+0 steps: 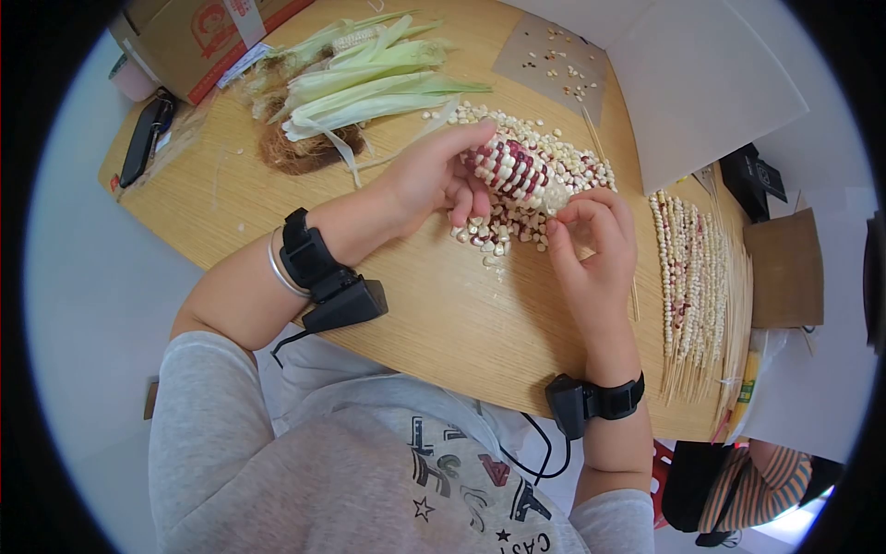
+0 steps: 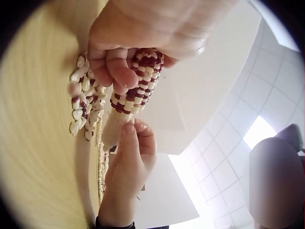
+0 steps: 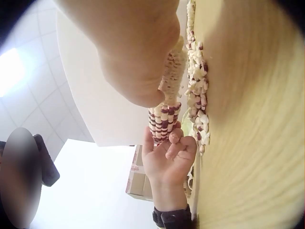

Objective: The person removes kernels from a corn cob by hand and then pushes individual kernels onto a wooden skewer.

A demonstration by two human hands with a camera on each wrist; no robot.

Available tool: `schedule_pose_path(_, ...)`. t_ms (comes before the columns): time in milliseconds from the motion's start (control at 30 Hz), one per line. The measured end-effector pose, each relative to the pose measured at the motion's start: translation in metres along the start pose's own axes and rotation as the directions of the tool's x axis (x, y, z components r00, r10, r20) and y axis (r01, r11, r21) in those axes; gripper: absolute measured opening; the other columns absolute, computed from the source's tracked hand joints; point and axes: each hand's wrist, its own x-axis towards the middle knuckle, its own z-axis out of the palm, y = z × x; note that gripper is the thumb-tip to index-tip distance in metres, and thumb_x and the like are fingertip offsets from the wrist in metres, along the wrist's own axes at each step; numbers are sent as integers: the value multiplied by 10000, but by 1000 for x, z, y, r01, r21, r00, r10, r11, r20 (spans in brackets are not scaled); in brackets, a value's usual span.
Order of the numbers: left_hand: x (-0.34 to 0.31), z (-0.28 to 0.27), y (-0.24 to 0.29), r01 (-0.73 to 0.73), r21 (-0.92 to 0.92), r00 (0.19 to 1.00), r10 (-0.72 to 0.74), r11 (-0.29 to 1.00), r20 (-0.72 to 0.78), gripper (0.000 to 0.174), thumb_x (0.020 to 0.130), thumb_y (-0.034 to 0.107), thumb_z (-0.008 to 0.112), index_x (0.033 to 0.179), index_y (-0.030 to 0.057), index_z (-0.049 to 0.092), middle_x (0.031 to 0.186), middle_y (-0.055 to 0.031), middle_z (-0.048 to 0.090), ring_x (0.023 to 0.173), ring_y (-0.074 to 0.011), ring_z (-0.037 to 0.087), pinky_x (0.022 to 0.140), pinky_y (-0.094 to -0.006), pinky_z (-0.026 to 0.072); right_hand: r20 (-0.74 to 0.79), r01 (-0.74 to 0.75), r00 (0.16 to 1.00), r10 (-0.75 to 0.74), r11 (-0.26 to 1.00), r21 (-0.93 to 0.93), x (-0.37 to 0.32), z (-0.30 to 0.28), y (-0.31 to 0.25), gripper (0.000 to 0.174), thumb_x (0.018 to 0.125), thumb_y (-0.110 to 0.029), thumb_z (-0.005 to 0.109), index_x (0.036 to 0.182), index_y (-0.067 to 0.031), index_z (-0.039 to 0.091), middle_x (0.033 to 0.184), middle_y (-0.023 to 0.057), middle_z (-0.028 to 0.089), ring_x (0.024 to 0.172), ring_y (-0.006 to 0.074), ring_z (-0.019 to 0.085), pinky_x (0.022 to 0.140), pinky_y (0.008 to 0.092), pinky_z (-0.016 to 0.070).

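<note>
An ear of corn with dark red and white kernels is held over the table. My left hand grips its kernel-covered end, the thumb along the top and fingers beneath. Toward my right hand the ear is stripped to pale bare cob. In the left wrist view, the right thumb and forefinger pinch at the ear where the kernels stop. Whether a loose kernel is between those fingertips, I cannot tell. Under the ear spreads a pile of loose kernels, mostly white with some red.
Green husks with brown silk lie at the back left, near a cardboard box and a black phone. A grey sheet holds scattered kernels. Rows of kernels on thin sticks lie right. White panels border the table.
</note>
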Motion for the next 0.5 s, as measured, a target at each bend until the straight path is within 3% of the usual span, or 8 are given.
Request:
schedule_pose_path(167, 2, -1, 0, -3, -8, 999, 3, 1000, -47, 442, 945, 404, 394, 956, -3, 567, 688, -143, 616, 432, -151, 543, 376, -229, 428, 26, -4, 1000, 4, 999, -35, 1, 0, -1, 166, 704, -38, 688, 846, -31, 602, 918, 117, 557, 887, 290, 531, 777, 370, 423)
schedule_pose_path(300, 2, 0, 0, -28, 39, 999, 26, 999, 38, 411, 943, 382, 413, 955, 0, 564, 732, -129, 622, 490, -147, 566, 381, -227, 435, -33, -4, 999, 4, 1000, 0, 1, 3, 5, 172, 788, -138, 651, 897, -13, 605, 954, 132, 560, 912, 298, 530, 794, 381, 420)
schedule_pose_path(400, 0, 2, -1, -68, 51, 992, 62, 996, 107, 382, 943, 360, 424, 949, 2, 557, 759, -117, 621, 537, -145, 582, 383, -227, 443, -38, -65, 997, 68, 995, 73, 0, 4, 7, 273, 851, -251, 595, 916, 14, 608, 884, 154, 580, 851, 310, 549, 764, 389, 423)
schedule_pose_path(467, -1, 2, -1, -72, 49, 987, 64, 996, 144, 369, 943, 349, 428, 945, 2, 553, 769, -112, 619, 558, -144, 589, 384, -228, 447, 132, -244, 964, 230, 964, 101, -2, 1, 3, 327, 858, -289, 576, 923, 30, 611, 783, 176, 591, 761, 325, 563, 712, 388, 426)
schedule_pose_path(500, 0, 2, -1, -72, 72, 988, 61, 995, 141, 364, 943, 345, 428, 941, 2, 550, 770, -111, 617, 560, -145, 590, 384, -229, 449, 132, -244, 964, 230, 964, 101, -2, 0, 1, 327, 858, -289, 576, 923, 30, 611, 783, 176, 591, 761, 325, 563, 712, 388, 426)
